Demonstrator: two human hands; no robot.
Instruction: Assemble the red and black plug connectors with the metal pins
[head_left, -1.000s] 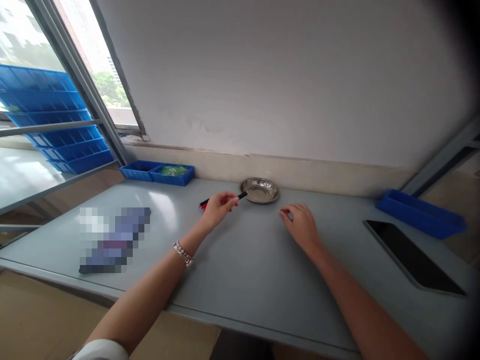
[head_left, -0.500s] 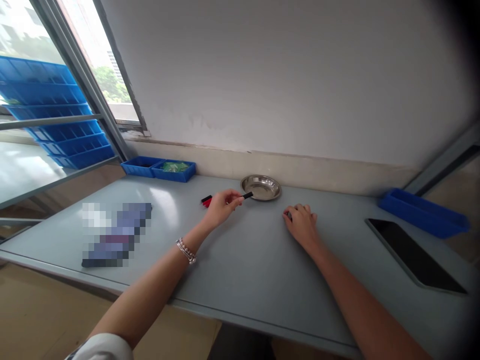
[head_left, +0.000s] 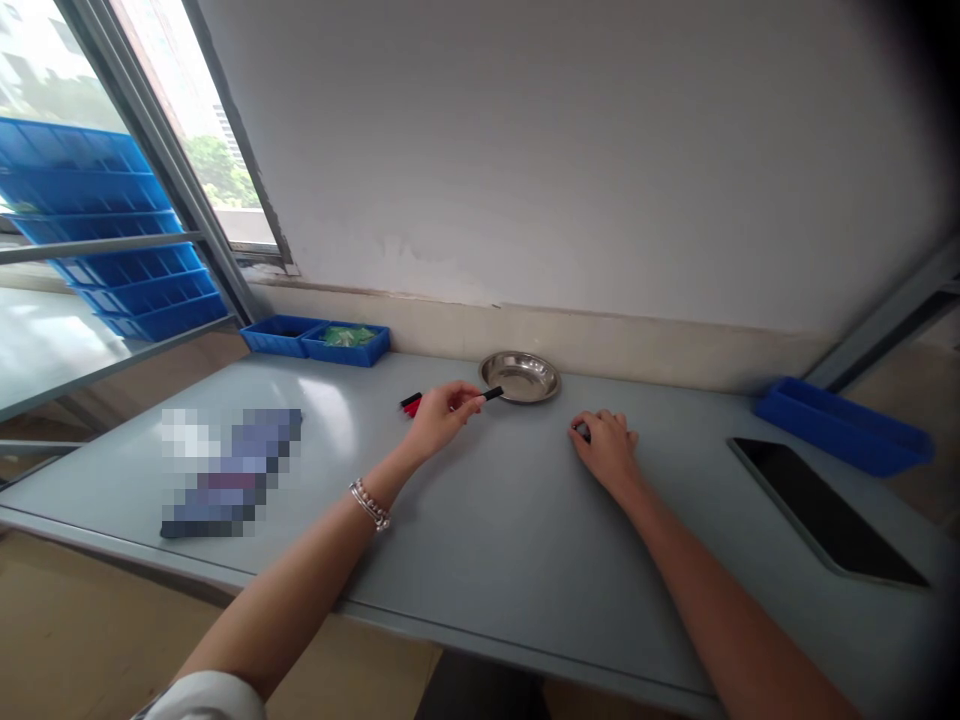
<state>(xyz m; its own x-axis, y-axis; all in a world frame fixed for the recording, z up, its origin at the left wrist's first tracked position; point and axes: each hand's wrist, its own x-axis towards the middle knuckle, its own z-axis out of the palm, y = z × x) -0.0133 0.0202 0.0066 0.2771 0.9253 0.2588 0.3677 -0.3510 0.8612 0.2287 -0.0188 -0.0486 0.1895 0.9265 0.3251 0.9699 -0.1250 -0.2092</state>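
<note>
My left hand (head_left: 444, 418) is closed in a pinch on a slim black marker (head_left: 491, 393), whose exposed end points right, in front of the steel dish's near rim. The rest of the marker is hidden by my fingers. Just behind that hand, on the left, the ends of a black and a red pen-like thing (head_left: 411, 403) show on the table. My right hand (head_left: 604, 442) rests low over the table, right of the dish, its fingers curled around a small black piece (head_left: 583, 432). Most of that piece is covered, so its kind cannot be made out.
A round steel dish (head_left: 520, 378) stands near the wall. Two blue bins (head_left: 349, 345) sit at the back left, one with green packets. A blue tray (head_left: 844, 425) and a dark-screened tablet (head_left: 832, 512) lie right. A blurred-out item (head_left: 232, 475) lies left; stacked blue crates (head_left: 142, 260) stand beyond.
My right hand has shifted very slightly right, and its fingertips have curled a little differently around the small black piece. My left hand keeps the marker in almost the same place.
</note>
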